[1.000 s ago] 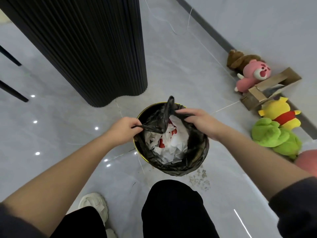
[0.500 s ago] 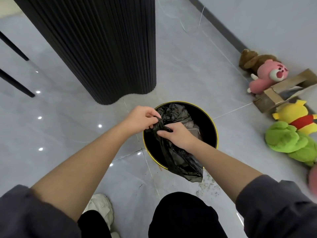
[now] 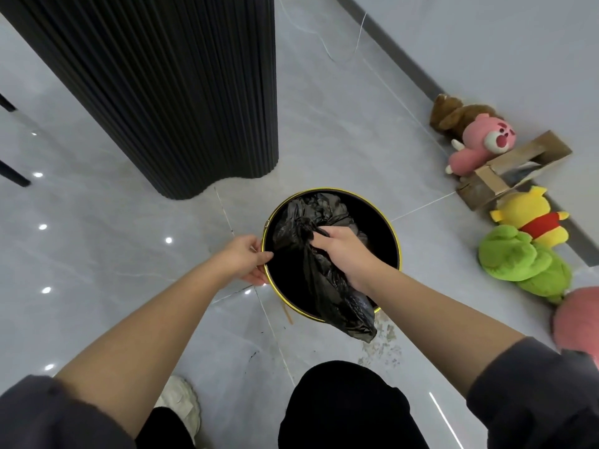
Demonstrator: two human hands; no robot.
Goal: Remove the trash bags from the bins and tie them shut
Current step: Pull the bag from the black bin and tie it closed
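Black trash bag [image 3: 337,303] neck bunched tight in my right hand [image 3: 343,251], bin [image 3: 397,241] below grip; left hand [image 3: 244,259] pinches rim beside. I judge lift-out underway, knot unconfirmed.

Plush toys [image 3: 525,257], cardboard box [image 3: 505,176] along wall [image 3: 486,43]

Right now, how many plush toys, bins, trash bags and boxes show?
Plush toys: 4 (brown plush, pink plush, yellow plush, green plush)
Round black gold-rimmed bin: 1
Black plastic trash bag: 1
Brown cardboard box: 1
Total: 7
Cut-off pink shape at right edge not counted.
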